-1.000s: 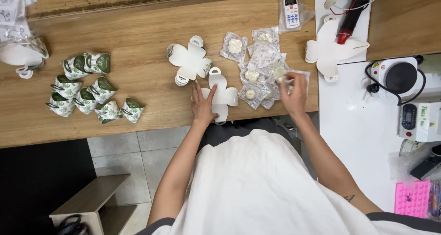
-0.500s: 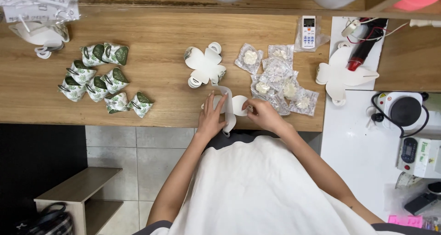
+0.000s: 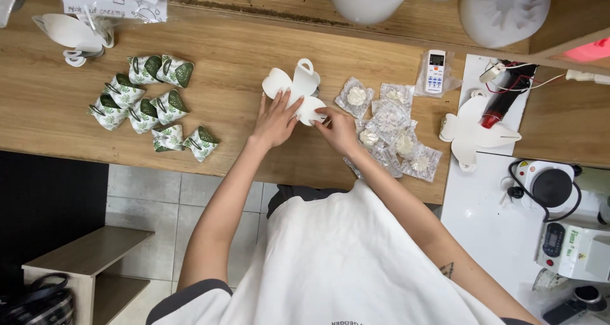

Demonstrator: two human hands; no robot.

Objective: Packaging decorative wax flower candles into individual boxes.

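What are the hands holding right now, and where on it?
Both hands are on the white petal-shaped paper cutout lying on the wooden table. The left hand presses its lower left petals; the right hand pinches its lower right petal's edge.

I see both hands have moved off the near table edge to the farther white petal-shaped paper cutout (image 3: 293,91). My left hand (image 3: 274,120) now lies flat on its near petals, and my right hand (image 3: 338,129) pinches its right petal, away from the clear sachets (image 3: 391,131).
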